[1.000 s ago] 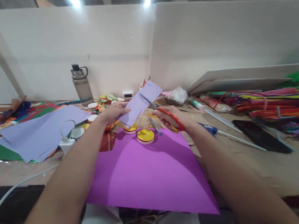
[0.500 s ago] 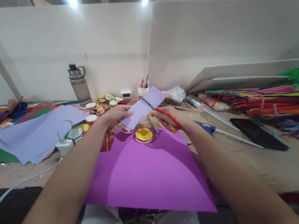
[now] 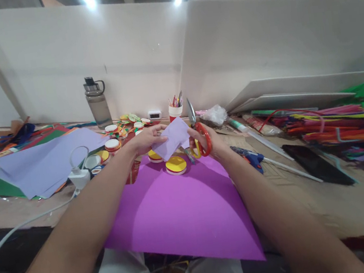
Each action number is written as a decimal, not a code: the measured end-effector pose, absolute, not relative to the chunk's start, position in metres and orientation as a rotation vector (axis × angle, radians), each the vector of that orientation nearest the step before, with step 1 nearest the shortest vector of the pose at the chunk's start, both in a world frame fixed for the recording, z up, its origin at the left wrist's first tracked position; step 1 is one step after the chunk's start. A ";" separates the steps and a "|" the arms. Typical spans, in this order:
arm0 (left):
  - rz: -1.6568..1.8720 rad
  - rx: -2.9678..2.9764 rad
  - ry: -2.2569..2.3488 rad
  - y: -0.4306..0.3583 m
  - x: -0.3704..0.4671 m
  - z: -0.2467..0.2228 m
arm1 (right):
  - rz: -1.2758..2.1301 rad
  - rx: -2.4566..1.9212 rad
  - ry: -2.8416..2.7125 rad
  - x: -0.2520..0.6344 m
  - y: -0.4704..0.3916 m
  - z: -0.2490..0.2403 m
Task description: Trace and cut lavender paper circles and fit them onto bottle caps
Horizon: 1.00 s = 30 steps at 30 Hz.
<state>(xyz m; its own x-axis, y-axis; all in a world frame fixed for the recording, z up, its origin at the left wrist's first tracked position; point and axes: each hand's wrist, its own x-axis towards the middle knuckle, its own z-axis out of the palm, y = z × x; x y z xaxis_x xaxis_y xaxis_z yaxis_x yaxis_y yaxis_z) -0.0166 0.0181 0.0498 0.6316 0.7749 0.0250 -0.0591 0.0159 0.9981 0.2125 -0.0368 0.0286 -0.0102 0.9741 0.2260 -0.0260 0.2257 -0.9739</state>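
Note:
A piece of lavender paper is pinched in my left hand, which holds its left side. My right hand grips scissors with red and yellow handles; their blades point up, clear of the paper. The fingertips of my right hand are at the paper's right edge, and I cannot tell whether they pinch it. Beneath my hands lies a large purple sheet. Near its far edge sit a yellow-topped disc and a second yellow disc. A pen is partly hidden beside them.
Lavender sheets and a white plug adapter lie left. Behind stand a water bottle, a pile of small discs and a pencil cup. On the right are a glue gun, a black phone-like slab and pipe cleaners.
The scissors have come off the paper and swung upright in my right hand. The lavender paper has turned and now shows a smaller outline, with my right fingertips at its edge.

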 end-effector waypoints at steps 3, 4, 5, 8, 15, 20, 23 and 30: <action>0.674 1.418 0.630 0.013 -0.010 0.052 | 0.959 -0.966 -1.284 0.213 -0.035 0.029; 0.663 1.416 0.632 0.012 -0.008 0.052 | 0.910 -0.940 -1.272 0.213 -0.035 0.030; 0.651 1.412 0.637 0.011 -0.007 0.051 | 0.861 -0.914 -1.253 0.214 -0.034 0.031; 0.610 1.405 0.654 0.010 -0.003 0.048 | 0.767 -0.880 -1.209 0.216 -0.031 0.034; 0.956 1.311 0.710 0.014 -0.009 0.057 | 0.784 -1.061 -1.247 0.225 -0.037 0.046; 1.293 1.152 0.752 0.026 -0.023 0.060 | 0.908 -1.337 -1.481 0.226 -0.055 0.061; 1.377 1.098 0.772 0.032 -0.026 0.058 | 0.887 -1.404 -1.715 0.227 -0.063 0.067; 1.235 1.160 0.796 0.025 -0.022 0.058 | 0.940 -1.349 -1.964 0.223 -0.068 0.070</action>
